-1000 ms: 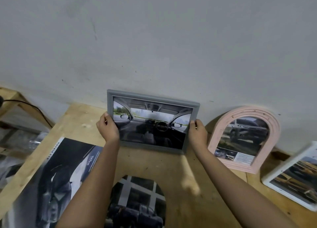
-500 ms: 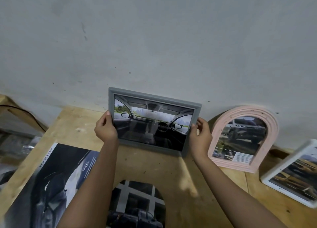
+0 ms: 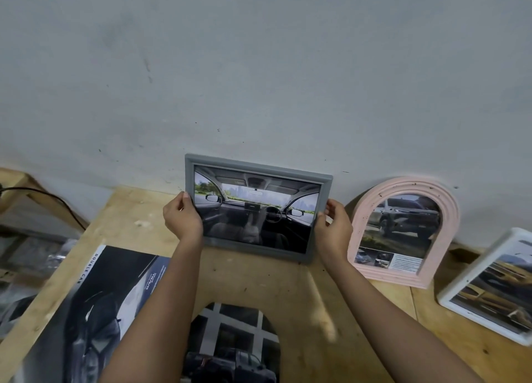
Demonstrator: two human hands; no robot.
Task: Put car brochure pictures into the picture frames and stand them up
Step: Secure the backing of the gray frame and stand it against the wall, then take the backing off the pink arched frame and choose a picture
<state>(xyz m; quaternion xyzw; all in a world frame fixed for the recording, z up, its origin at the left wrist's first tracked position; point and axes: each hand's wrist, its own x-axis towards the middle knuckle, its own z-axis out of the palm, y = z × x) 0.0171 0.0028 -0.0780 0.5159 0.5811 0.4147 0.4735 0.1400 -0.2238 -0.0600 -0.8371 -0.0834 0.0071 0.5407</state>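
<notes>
Grey picture frame (image 3: 259,167), holding a car-interior picture (image 3: 256,209), stood on its long edge at the back of the wooden table (image 3: 288,296), close to the wall (image 3: 259,80); whether it touched the wall, you could not tell. Your left hand (image 3: 182,218) pinched its left edge, thumb on the front. Your right hand (image 3: 335,230) gripped its right edge, fingers curled round it. Just to the right a pink arched frame (image 3: 449,238) stood upright, and beyond it a white frame (image 3: 472,264) leaned back. A car brochure (image 3: 95,302) lay flat on the left, and an arch-shaped cutting (image 3: 230,339) lay between your forearms.
</notes>
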